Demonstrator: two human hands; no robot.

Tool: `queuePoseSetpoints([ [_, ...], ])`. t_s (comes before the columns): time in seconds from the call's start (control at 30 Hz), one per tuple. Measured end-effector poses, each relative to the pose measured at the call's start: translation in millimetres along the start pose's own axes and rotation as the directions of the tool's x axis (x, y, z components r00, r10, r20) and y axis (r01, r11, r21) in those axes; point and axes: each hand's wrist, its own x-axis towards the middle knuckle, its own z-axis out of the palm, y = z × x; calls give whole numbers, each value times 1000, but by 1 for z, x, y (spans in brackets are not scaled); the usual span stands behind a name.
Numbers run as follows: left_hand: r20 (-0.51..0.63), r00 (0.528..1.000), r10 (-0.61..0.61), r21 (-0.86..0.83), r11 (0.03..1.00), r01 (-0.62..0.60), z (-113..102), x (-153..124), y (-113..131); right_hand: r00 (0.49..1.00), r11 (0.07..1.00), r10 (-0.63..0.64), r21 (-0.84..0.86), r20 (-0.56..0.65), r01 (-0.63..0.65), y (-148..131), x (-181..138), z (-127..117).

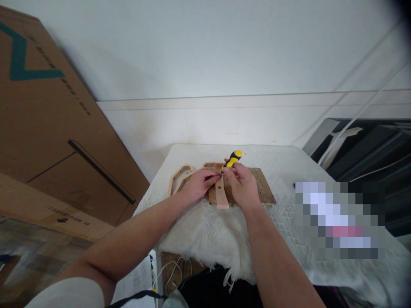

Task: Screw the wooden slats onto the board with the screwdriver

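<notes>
My right hand [243,185] is closed round a yellow-and-black screwdriver [233,158], whose handle sticks up and away from me. The tip points down towards a narrow wooden strip [221,196] lying across a flat wooden board with holes [263,187]. My left hand [201,182] pinches at the spot where the tip meets the strip; whatever it pinches is too small to make out. Curved wooden frame pieces [178,175] lie just left of my left hand. All of it rests on a white cloth [218,231] covering a table.
Large cardboard boxes [48,128] lean against the wall at the left. Dark metal frame parts [362,149] stand at the right. A blurred-out object [337,220] lies on the cloth to the right of my arm. White cables [170,269] hang below the table's near edge.
</notes>
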Motion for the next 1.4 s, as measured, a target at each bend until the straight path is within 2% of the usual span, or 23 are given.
queuePoseSetpoints([
  [0.77, -6, 1000, 13, -41, 999, -13, 1, 0, 0, 999, 994, -42, -106, -31, 39, -1, -1, 1],
  [1.0, -1, 1000, 14, -30, 999, -14, 1, 0, -1, 999, 994, 3, -108, -40, -7, -2, -1, 1],
  [1.4, 13, 999, 30, -36, 999, -29, 0, 0, 0, 999, 996, 11, -84, -49, -15, 1, -1, 2],
])
